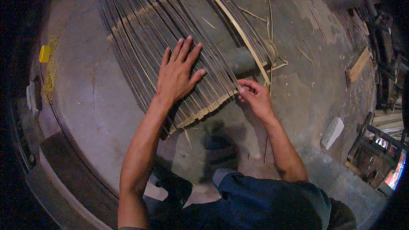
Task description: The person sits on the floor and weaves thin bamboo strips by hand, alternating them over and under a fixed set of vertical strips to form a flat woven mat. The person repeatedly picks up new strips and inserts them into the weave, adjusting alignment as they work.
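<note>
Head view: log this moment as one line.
left hand flat on bamboo strips | right hand pinching a strip end | concrete floor beneath

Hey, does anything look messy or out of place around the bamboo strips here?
Yes. Loose bamboo slivers lie scattered over the concrete floor beyond the strip mat. One pale strip curves across the darker ones. The left hand lies flat on the mat; the right hand pinches its edge.

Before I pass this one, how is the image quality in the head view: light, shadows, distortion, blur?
Head view: dim, warm light falls on the middle, the rim dropping to black; strong fisheye bend curves the bamboo strips and the floor edges; left hand and right hand are fairly sharp, with soft shadows beneath them; the clutter at far right is dark and hard to read.
</note>
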A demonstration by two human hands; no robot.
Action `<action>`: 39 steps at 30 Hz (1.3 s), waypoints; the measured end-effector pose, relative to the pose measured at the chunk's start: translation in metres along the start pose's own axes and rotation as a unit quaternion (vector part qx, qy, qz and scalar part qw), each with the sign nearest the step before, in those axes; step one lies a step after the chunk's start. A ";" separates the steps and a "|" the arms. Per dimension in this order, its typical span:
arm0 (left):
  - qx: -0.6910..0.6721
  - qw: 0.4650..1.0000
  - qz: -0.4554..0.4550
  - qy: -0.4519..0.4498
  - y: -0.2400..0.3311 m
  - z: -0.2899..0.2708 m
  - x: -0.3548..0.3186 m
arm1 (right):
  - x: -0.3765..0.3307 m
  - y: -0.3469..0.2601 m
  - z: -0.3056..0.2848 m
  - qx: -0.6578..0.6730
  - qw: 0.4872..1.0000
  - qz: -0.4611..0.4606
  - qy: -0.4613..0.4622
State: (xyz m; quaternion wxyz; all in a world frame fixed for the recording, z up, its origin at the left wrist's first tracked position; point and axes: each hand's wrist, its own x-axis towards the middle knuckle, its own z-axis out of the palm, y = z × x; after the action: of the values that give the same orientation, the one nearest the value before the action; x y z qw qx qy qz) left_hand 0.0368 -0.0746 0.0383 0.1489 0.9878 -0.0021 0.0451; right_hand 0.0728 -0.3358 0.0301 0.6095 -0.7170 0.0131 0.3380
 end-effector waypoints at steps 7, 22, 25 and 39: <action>0.054 0.997 -0.036 0.040 -0.003 0.005 -0.008 | -0.033 -0.034 0.016 -0.030 0.988 -0.133 -0.078; 0.054 0.994 -0.092 0.031 -0.007 0.004 -0.008 | -0.041 0.007 0.042 0.058 0.997 0.014 -0.055; 0.067 0.992 -0.105 0.028 -0.015 -0.004 -0.010 | -0.052 -0.002 0.044 0.054 0.995 -0.033 -0.081; 0.073 0.980 -0.161 0.092 -0.047 0.004 -0.040 | -0.050 0.030 0.095 0.235 0.955 0.132 -0.122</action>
State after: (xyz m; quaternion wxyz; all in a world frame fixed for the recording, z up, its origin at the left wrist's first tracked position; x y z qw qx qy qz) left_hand -0.0023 -0.0311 0.0168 0.0810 0.9750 0.1745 0.1115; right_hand -0.0240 -0.2791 0.0264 0.7080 -0.4984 0.1122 0.4876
